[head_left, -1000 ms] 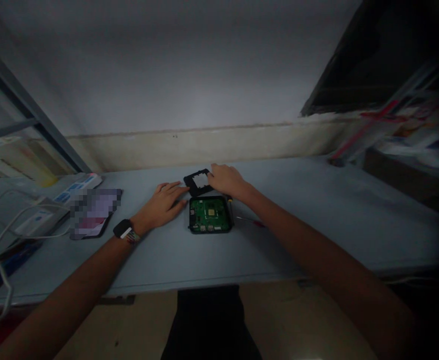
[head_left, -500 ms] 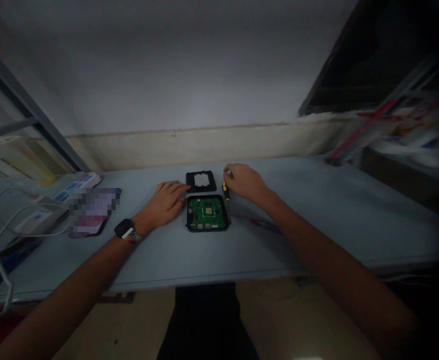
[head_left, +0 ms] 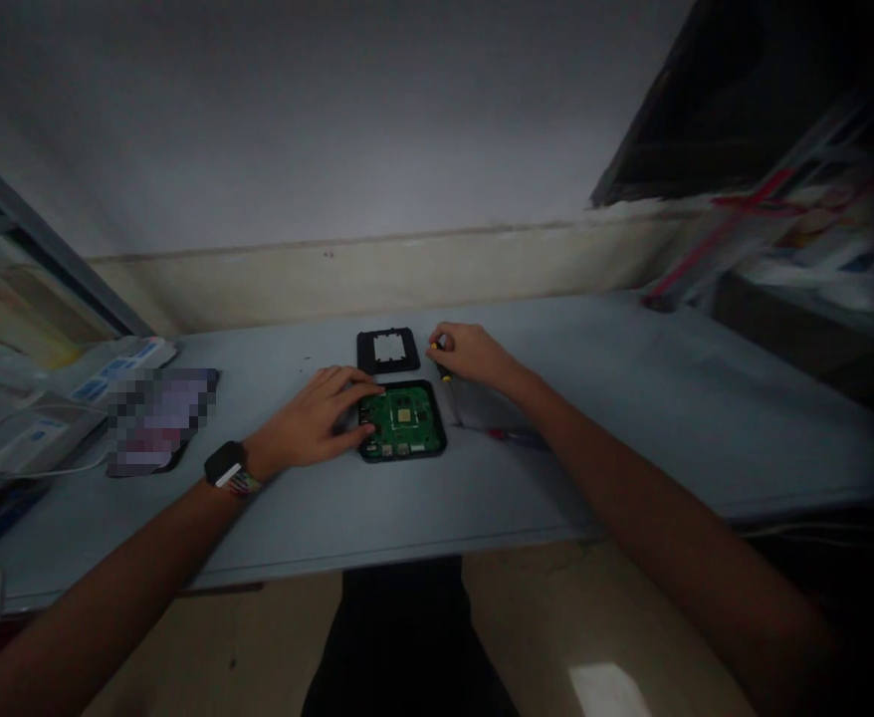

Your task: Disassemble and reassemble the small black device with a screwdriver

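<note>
**Right hand (head_left: 474, 354) grips a screwdriver (head_left: 445, 376) beside an open case (head_left: 405, 456)**

A pale wall (head_left: 377, 129) fills the upper part of the view, its lower band cream-coloured. Against it runs the light blue-grey surface (head_left: 273, 528), with everything in use lying on it.

Both forearms reach in from the near edge. The left hand (head_left: 322, 413) has its grip fairly wide, the thumb and fingers parted over the left side of the case and touching it there. The right hand's grip is narrow, the fingers closed round the screwdriver's black and yellow handle.

At far left are a white power strip (head_left: 127, 366) and, nearer the left forearm, a phone (head_left: 183, 413) with a blurred-out screen.

The black case lies flat between the hands, its top off and a green circuit board (head_left: 416, 423) showing inside. Just behind it, a flat black cover (head_left: 366, 354) with a white panel rests apart from the case.

The screwdriver's shaft slants down just right of the case; whether its tip touches anything, I cannot tell. Near that tip lies a slim red-ended tool (head_left: 498, 434), partly hidden by the right forearm. A dark watch (head_left: 225, 463) sits on the left wrist.
</note>
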The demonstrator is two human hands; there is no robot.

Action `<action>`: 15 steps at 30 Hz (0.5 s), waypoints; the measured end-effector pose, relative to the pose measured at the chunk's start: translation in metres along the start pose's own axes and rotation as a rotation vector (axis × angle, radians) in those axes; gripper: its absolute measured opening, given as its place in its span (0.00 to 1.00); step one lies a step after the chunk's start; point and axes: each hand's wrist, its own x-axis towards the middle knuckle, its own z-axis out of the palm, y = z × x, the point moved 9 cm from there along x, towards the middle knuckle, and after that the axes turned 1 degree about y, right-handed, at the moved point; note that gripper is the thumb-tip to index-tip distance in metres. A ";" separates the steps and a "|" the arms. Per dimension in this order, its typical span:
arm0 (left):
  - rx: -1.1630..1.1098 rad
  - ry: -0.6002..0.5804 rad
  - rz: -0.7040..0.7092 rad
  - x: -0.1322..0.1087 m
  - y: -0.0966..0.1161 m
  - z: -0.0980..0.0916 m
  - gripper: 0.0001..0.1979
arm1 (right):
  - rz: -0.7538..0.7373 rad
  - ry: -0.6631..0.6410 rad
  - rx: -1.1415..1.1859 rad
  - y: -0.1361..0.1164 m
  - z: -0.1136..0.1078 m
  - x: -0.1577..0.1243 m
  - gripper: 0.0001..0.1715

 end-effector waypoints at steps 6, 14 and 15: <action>-0.008 -0.012 0.026 0.000 0.005 0.000 0.27 | -0.059 0.039 0.044 0.006 0.002 0.005 0.13; -0.004 -0.011 -0.053 0.000 0.001 -0.006 0.19 | -0.167 0.024 -0.105 -0.007 0.004 -0.002 0.18; -0.003 -0.004 -0.059 0.000 0.000 -0.007 0.19 | -0.166 0.015 -0.129 -0.008 0.004 -0.003 0.19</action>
